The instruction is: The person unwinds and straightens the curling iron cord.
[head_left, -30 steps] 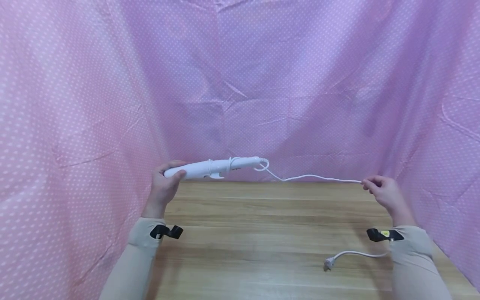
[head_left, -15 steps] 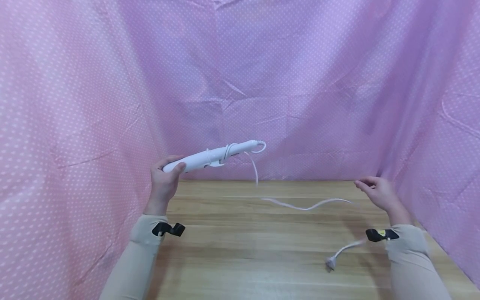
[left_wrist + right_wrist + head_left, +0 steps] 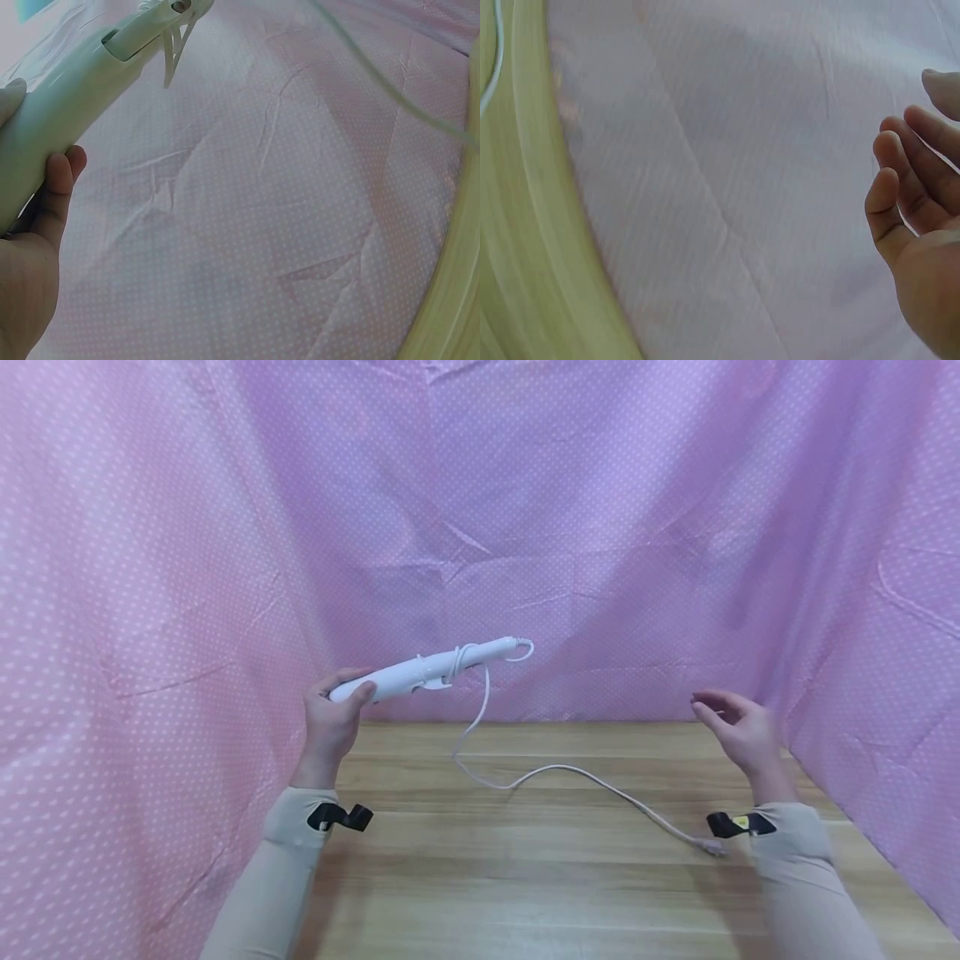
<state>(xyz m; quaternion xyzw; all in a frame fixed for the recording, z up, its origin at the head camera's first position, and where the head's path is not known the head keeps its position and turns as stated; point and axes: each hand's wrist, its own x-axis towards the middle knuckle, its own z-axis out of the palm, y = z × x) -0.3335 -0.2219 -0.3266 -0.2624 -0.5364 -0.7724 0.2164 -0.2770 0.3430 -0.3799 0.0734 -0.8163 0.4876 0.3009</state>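
1. Showing a white wand (image 3: pixel 411 674) (landmark for all places below) held up above the wooden tabletop (image 3: pixel 525 877), with pink dotted cloth (image 3: pixel 600 527) behind.

2. Gripping the wand's left end with the left hand (image 3: pixel 332 718), thumb across the near side; clasped likewise in the left wrist view.

3. Running the wand's long axis rightward from that grip, tilted upward toward the corded end in the head view.

4. Holding nothing in the right hand (image 3: pixel 742 731): well to the right of the wand, thumb parted from the lightly bent fingers, well apart from the left hand.

5. Wound round the wand's right half by a white cord (image 3: pixel 558 767), looped at the tip, then dropping below the wand and trailing rightward over the tabletop.

6. Ending at a plug (image 3: pixel 712 847), right of the wand and nearer the person; closer to the right hand than to the left.

7. Turning, by judgement, on one relation – wand in the left hand, corded end pointed toward the right hand's side, with a wide gap between.

8. Bearing no legible brand or writing on the wand; at the right wrist, well right of the wand, a yellow sticker (image 3: pixel 741 822) – marks too small to read.
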